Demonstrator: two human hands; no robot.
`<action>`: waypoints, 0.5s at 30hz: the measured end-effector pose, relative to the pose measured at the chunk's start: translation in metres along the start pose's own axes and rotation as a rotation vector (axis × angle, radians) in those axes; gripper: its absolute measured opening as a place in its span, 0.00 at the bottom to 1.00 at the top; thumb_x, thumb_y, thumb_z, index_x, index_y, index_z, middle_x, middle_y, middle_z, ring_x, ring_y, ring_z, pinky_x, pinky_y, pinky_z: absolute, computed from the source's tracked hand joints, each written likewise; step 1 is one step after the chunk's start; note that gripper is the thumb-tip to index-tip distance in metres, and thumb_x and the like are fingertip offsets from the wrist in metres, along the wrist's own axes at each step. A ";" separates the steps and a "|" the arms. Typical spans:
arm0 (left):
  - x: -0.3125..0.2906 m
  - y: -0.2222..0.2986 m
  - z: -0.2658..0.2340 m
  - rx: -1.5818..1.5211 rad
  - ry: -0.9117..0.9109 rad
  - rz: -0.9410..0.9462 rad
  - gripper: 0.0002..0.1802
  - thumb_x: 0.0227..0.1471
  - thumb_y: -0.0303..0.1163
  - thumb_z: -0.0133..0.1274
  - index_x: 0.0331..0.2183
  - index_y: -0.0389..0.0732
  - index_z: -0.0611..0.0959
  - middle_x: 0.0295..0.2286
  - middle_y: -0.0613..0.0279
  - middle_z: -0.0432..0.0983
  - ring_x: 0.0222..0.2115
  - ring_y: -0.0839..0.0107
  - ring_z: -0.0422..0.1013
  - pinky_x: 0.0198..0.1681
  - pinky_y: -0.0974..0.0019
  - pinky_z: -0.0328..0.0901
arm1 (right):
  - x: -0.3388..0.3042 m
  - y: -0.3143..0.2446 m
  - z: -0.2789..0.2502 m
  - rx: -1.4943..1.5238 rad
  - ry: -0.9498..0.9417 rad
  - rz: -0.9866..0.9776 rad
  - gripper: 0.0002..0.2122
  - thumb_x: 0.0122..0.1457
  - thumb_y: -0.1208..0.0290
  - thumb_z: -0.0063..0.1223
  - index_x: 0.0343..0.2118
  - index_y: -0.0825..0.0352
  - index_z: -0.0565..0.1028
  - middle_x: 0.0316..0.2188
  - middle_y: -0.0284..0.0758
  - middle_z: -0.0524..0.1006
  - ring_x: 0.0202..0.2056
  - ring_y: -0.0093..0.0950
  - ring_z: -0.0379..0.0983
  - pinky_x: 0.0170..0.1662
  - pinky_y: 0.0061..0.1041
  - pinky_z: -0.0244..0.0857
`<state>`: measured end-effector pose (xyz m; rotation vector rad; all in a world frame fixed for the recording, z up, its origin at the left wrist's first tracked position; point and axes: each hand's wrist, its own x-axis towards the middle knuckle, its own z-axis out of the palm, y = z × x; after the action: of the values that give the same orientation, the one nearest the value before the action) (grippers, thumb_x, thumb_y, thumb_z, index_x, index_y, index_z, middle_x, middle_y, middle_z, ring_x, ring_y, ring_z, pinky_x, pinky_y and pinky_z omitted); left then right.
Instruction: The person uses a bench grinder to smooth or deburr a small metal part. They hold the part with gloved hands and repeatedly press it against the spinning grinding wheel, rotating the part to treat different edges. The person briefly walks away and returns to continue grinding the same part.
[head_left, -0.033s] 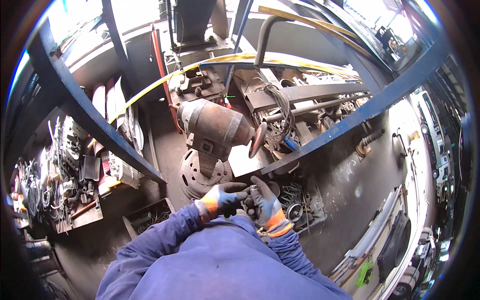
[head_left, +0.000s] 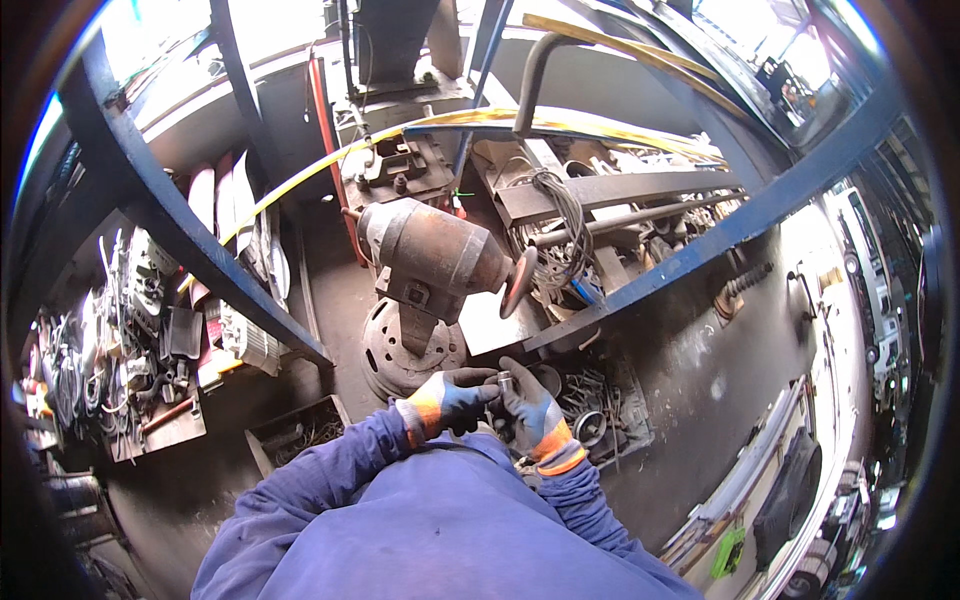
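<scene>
A small shiny metal cylinder (head_left: 505, 382) stands upright in the fingers of my right hand (head_left: 535, 412), in front of my body. My left hand (head_left: 452, 402) comes in from the other side, its fingers bent toward the cylinder, with the fingertips close together beside it. What those left fingers pinch, if anything, is too small to make out. Both hands wear dark gloves with grey-blue and orange backs. Just beyond them is a rusty pedestal grinder (head_left: 430, 245) with a round disc (head_left: 518, 283) on its right end.
Below my right hand lies a tray of loose metal parts (head_left: 590, 390). An open box (head_left: 300, 432) is at the left. Blue steel beams (head_left: 690, 262) cross both sides. A rack of cables and parts (head_left: 150, 340) stands far left, and long metal strips (head_left: 745, 475) lie right.
The surroundings have shifted very slightly in view. Both hands keep nearly the same pose, with the metal cylinder still in my right fingers.
</scene>
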<state>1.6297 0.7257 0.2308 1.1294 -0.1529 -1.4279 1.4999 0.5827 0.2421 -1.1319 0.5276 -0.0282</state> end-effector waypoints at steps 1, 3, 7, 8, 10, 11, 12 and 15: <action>0.008 -0.002 0.004 -0.011 0.005 0.001 0.27 0.53 0.41 0.61 0.51 0.39 0.77 0.32 0.66 0.77 0.27 0.80 0.70 0.27 0.74 0.65 | 0.009 0.014 -0.015 -0.032 -0.029 -0.059 0.26 0.64 0.69 0.49 0.62 0.73 0.56 0.46 0.40 0.74 0.41 0.29 0.75 0.40 0.25 0.73; 0.011 0.006 0.009 0.064 0.037 -0.078 0.23 0.53 0.43 0.60 0.47 0.41 0.79 0.30 0.68 0.78 0.26 0.80 0.71 0.25 0.76 0.63 | 0.024 0.034 -0.034 -0.090 -0.092 -0.169 0.26 0.64 0.70 0.50 0.61 0.74 0.56 0.49 0.43 0.73 0.43 0.31 0.75 0.44 0.26 0.72; 0.038 0.001 0.018 -0.010 0.109 -0.055 0.21 0.53 0.44 0.61 0.43 0.42 0.80 0.30 0.68 0.78 0.26 0.79 0.71 0.24 0.76 0.62 | 0.036 0.015 -0.049 -0.239 0.006 -0.059 0.28 0.61 0.71 0.55 0.61 0.74 0.56 0.44 0.43 0.76 0.37 0.26 0.76 0.38 0.22 0.72; 0.047 -0.003 0.021 -0.066 0.128 -0.039 0.20 0.53 0.44 0.60 0.43 0.42 0.81 0.30 0.68 0.78 0.26 0.79 0.72 0.24 0.76 0.62 | 0.045 0.022 -0.061 -0.273 0.017 -0.086 0.27 0.60 0.68 0.56 0.58 0.74 0.60 0.37 0.40 0.78 0.32 0.25 0.76 0.36 0.20 0.71; 0.075 -0.019 0.024 -0.205 0.171 0.068 0.17 0.55 0.43 0.58 0.41 0.42 0.81 0.31 0.68 0.78 0.27 0.78 0.72 0.25 0.74 0.64 | 0.056 0.008 -0.075 -0.172 -0.042 0.088 0.23 0.60 0.68 0.56 0.55 0.73 0.63 0.35 0.38 0.78 0.30 0.23 0.75 0.33 0.19 0.70; 0.088 -0.028 0.020 -0.130 0.225 0.074 0.14 0.57 0.41 0.57 0.40 0.42 0.82 0.31 0.67 0.78 0.27 0.75 0.73 0.27 0.72 0.66 | 0.064 0.002 -0.081 -0.122 -0.073 0.176 0.22 0.61 0.68 0.56 0.53 0.73 0.65 0.33 0.37 0.78 0.29 0.22 0.75 0.32 0.19 0.70; 0.091 -0.024 0.026 -0.087 0.288 0.053 0.14 0.56 0.42 0.57 0.39 0.43 0.82 0.30 0.66 0.78 0.26 0.75 0.73 0.28 0.71 0.67 | 0.069 0.003 -0.087 -0.165 -0.057 0.149 0.17 0.62 0.67 0.54 0.49 0.71 0.69 0.30 0.34 0.77 0.25 0.21 0.73 0.28 0.18 0.69; 0.108 -0.028 0.031 -0.124 0.412 0.093 0.14 0.56 0.43 0.58 0.38 0.43 0.82 0.27 0.66 0.79 0.24 0.75 0.73 0.26 0.71 0.66 | 0.084 -0.004 -0.097 -0.073 -0.096 0.328 0.16 0.65 0.58 0.48 0.44 0.67 0.74 0.24 0.30 0.77 0.19 0.19 0.70 0.20 0.19 0.64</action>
<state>1.6138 0.6279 0.1706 1.2710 0.1708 -1.0818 1.5344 0.4744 0.1821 -1.1002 0.6262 0.3304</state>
